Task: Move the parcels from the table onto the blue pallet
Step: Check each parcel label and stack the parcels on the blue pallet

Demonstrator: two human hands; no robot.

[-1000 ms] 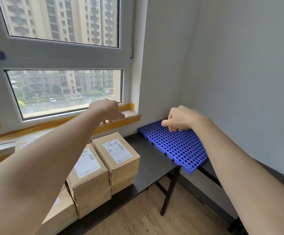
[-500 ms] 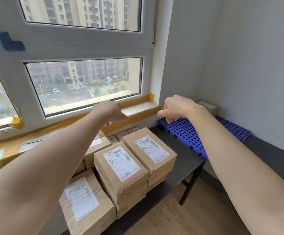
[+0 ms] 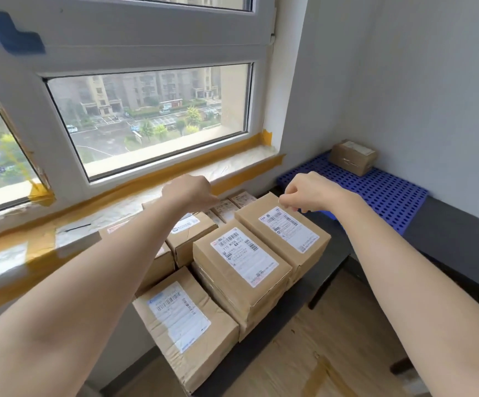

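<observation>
Several brown cardboard parcels with white labels are stacked on the black table (image 3: 328, 253) under the window. The rightmost parcel (image 3: 287, 232) lies next to a second parcel (image 3: 242, 260), both on top of other boxes. My right hand (image 3: 308, 193) hovers at the far edge of the rightmost parcel, fingers loosely curled downward, holding nothing. My left hand (image 3: 188, 191) hangs over the small parcels (image 3: 228, 209) at the back, also loosely curled and holding nothing. The blue pallet (image 3: 381, 196) lies at the right against the wall, with one parcel (image 3: 351, 159) in its far corner.
A window sill (image 3: 152, 184) edged with yellow tape runs just behind the parcels. A grey wall (image 3: 418, 96) bounds the pallet on the right. Wooden floor (image 3: 318, 353) shows below the table's front edge.
Both hands have come left, away from the pallet, and down to the parcels. The view has swung down and left, and the parcel on the pallet has come into sight.
</observation>
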